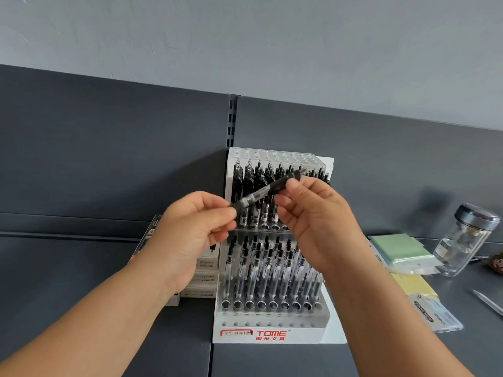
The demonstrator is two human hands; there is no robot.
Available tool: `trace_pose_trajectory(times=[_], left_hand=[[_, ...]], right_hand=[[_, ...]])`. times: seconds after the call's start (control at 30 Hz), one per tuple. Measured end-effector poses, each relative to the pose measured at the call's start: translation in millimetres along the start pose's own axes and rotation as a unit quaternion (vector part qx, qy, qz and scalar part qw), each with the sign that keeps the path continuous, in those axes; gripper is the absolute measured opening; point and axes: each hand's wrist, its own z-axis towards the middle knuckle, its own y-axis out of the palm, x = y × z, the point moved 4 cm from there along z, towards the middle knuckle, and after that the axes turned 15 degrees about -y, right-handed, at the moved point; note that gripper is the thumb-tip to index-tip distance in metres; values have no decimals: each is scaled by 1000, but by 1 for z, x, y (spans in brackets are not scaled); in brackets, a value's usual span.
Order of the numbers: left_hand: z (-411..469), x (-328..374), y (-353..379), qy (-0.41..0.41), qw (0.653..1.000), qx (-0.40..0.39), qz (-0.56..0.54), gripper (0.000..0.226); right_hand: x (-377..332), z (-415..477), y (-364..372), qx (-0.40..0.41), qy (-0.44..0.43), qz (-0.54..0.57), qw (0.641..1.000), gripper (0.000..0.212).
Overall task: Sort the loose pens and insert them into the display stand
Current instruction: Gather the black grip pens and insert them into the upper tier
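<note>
Left hand point(190, 229), right hand point(313, 221) pinch pen point(261, 193), masking display stand point(272, 319); probably glass jar point(460, 248) nearby.

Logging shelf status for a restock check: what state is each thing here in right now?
Pen: off the shelf, slanted, held at both ends.
Left hand: pinches the pen's lower end.
Right hand: pinches the pen's upper end.
Display stand: upright, both tiers holding pens, front row of holes empty.
Jar: lid on.
</note>
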Motion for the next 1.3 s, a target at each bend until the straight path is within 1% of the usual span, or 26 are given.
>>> trace_pose_trajectory(times=[0.07, 0.1, 0.13, 0.17, 0.23, 0.3, 0.37, 0.43, 0.5, 0.6, 0.73, 0.8, 0.93, 1.03, 1.13, 1.23, 1.3], left_hand=[[2, -3, 3, 23, 994, 15, 108, 8], [3, -4, 3, 49, 983, 29, 176, 7], [5, -5, 3, 80, 964, 46, 249, 7], [6, -6, 2, 111, 938, 64, 323, 12], [7, -9, 0, 160, 873, 83, 453, 35], [8, -15, 0, 182, 817, 74, 543, 65], [7, -20, -1, 201, 779, 65, 591, 84], [6, -23, -2, 220, 758, 63, 611, 92], [6, -25, -3, 230, 749, 63, 618, 97], [6, -27, -4, 232, 736, 59, 633, 93], [5, -29, -4, 230, 723, 57, 649, 88], [4, -29, -4, 227, 720, 58, 654, 87], [2, -30, -1, 214, 716, 59, 661, 87], [1, -30, 0, 211, 713, 68, 665, 91], [-1, -31, 3, 211, 710, 80, 667, 93], [-7, -28, 5, 201, 720, 86, 659, 92], [-13, -25, 3, 197, 726, 106, 650, 91]], right_hand=[[-4, 5, 0, 2, -22, -23, 999, 16], [-7, 7, -1, 0, -41, -55, 998, 17], [-11, 10, -2, -2, -67, -97, 993, 16], [-17, 12, -3, -3, -96, -144, 985, 15], [-26, 17, -3, -3, -154, -231, 961, 14], [-31, 21, -2, -5, -194, -289, 937, 13], [-29, 23, -1, -10, -213, -327, 921, 12], [-25, 24, 0, -16, -214, -358, 909, 12], [-19, 24, 1, -25, -206, -381, 901, 12], [-12, 23, 2, -36, -195, -404, 893, 11], [-2, 21, 2, -68, -182, -490, 850, 4], [4, 19, 0, -74, -172, -513, 838, 7], [8, 19, -2, -76, -171, -522, 832, 7], [8, 17, -2, -77, -176, -521, 832, 8], [6, 18, -3, -91, -150, -517, 838, 10], [0, 17, -8, -106, -131, -540, 824, 12], [-8, 10, -13, -87, -163, -553, 813, 13]])
